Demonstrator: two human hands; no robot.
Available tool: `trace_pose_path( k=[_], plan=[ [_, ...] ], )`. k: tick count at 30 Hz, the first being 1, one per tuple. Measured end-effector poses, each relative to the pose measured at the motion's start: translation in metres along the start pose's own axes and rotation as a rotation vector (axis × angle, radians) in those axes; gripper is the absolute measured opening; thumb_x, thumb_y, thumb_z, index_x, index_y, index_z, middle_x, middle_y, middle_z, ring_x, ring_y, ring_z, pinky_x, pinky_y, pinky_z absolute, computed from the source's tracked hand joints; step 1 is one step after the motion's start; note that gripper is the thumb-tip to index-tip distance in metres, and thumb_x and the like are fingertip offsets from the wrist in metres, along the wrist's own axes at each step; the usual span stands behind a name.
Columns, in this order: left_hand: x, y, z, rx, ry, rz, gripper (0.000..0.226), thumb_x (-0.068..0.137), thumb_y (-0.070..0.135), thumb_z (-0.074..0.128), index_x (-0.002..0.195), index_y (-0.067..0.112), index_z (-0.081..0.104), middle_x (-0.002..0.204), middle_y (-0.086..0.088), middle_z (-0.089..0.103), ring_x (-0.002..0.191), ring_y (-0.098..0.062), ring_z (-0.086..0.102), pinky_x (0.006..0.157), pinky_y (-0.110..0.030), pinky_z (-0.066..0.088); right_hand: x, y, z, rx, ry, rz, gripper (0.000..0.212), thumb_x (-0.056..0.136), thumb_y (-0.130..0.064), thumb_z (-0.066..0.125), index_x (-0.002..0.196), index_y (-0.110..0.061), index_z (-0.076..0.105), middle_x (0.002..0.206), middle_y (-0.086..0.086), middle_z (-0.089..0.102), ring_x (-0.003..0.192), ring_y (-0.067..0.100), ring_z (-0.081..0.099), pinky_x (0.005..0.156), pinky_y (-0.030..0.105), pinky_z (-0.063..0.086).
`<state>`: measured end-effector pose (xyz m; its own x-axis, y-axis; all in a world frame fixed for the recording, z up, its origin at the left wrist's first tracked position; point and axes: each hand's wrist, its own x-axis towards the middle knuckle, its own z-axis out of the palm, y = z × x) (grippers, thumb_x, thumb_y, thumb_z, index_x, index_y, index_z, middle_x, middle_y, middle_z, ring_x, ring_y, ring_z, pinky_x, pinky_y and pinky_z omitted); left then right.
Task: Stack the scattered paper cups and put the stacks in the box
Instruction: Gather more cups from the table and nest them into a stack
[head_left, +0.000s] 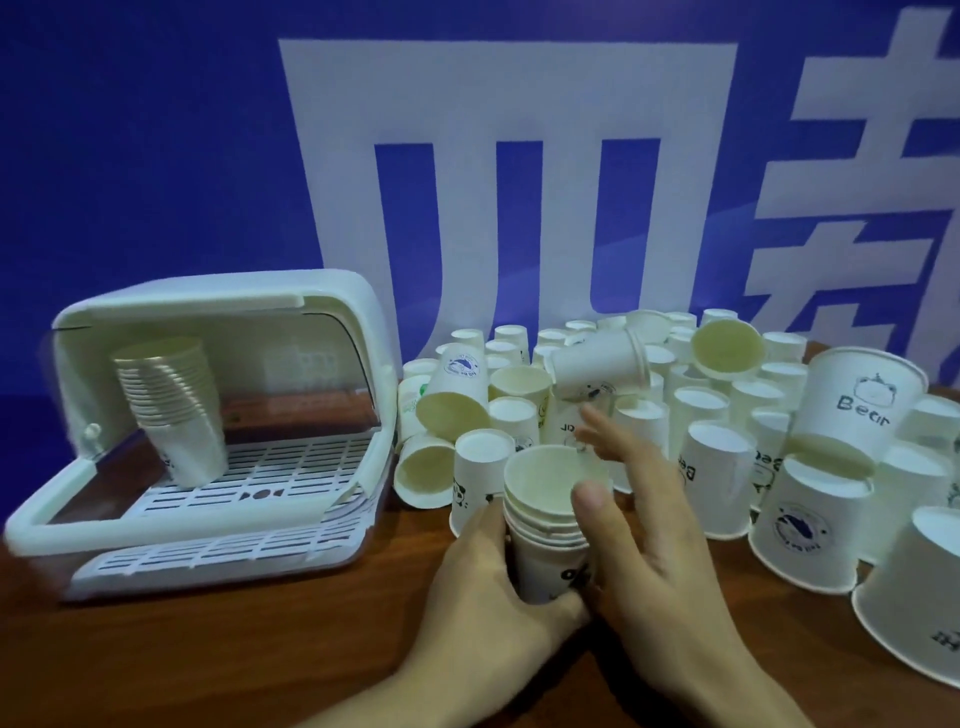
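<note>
— Left hand (488, 587)?
— Wrapped round a short stack (545, 519) of nested cups, upright, mouth up, just in front of the scattered cups (701, 415) on the table (260, 649).
— Right hand (649, 525)?
— Fingers (597, 431) straight and spread, holding nothing, thumb beside the stack's rim, tips stretched away toward the upside-down cups just beyond.
— Nearer to the next cup?
— The right, probably. Box (218, 415) well off to the left, lid up, a taller stack (176, 410) inside.
</note>
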<state>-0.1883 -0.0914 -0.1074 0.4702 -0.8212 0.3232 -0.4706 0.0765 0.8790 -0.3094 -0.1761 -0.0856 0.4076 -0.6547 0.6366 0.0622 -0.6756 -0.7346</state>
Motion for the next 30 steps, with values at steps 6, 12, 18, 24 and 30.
trace_pose_path(
  k=[6,12,18,24,30],
  plan=[
    [0.002,0.002,0.000,0.013,0.015,0.005,0.067,0.064,0.040,0.086,0.126,0.042,0.063,0.121,0.022,0.072,0.113,0.007,0.066,0.098,-0.029,0.057,0.003,0.008,0.005,-0.133,0.033,-0.018,0.034,0.086,-0.063,0.051,0.104,-0.048,0.075,0.142,-0.022,0.053,0.137,0.003,0.036,0.109,0.043,0.038],
    [0.005,-0.006,0.001,-0.019,0.041,-0.003,0.071,0.060,0.028,0.092,0.119,0.052,0.062,0.119,0.035,0.068,0.112,0.016,0.063,0.093,-0.013,0.053,0.001,0.001,0.006,-0.161,-0.077,0.018,0.047,0.085,-0.067,0.038,0.125,-0.054,0.060,0.154,-0.030,0.028,0.145,-0.008,0.015,0.111,0.015,0.016],
    [0.007,-0.002,0.000,-0.010,-0.002,-0.025,0.081,0.049,0.046,0.091,0.120,0.062,0.054,0.114,0.046,0.063,0.109,0.023,0.057,0.086,-0.003,0.047,0.070,0.012,-0.012,-0.328,0.203,0.036,0.028,0.092,-0.035,0.058,0.119,-0.028,0.061,0.111,-0.012,0.056,0.107,0.016,0.055,0.087,0.032,0.043],
    [0.008,-0.003,-0.003,-0.019,-0.007,-0.034,0.087,0.055,0.050,0.090,0.127,0.069,0.046,0.127,0.044,0.056,0.117,0.026,0.049,0.100,-0.006,0.044,0.121,0.044,-0.018,-0.602,0.140,0.279,0.050,0.088,-0.042,0.061,0.130,-0.015,0.055,0.112,0.007,0.063,0.103,0.029,0.060,0.086,0.042,0.052],
    [0.009,-0.001,-0.004,0.002,0.000,-0.026,0.080,0.055,0.052,0.089,0.117,0.076,0.044,0.119,0.051,0.055,0.113,0.026,0.051,0.091,-0.003,0.042,0.115,0.046,-0.019,-0.440,0.461,-0.060,0.013,0.089,-0.024,0.073,0.098,-0.014,0.070,0.111,0.007,0.046,0.110,0.018,0.036,0.100,0.037,0.038]
  ],
)
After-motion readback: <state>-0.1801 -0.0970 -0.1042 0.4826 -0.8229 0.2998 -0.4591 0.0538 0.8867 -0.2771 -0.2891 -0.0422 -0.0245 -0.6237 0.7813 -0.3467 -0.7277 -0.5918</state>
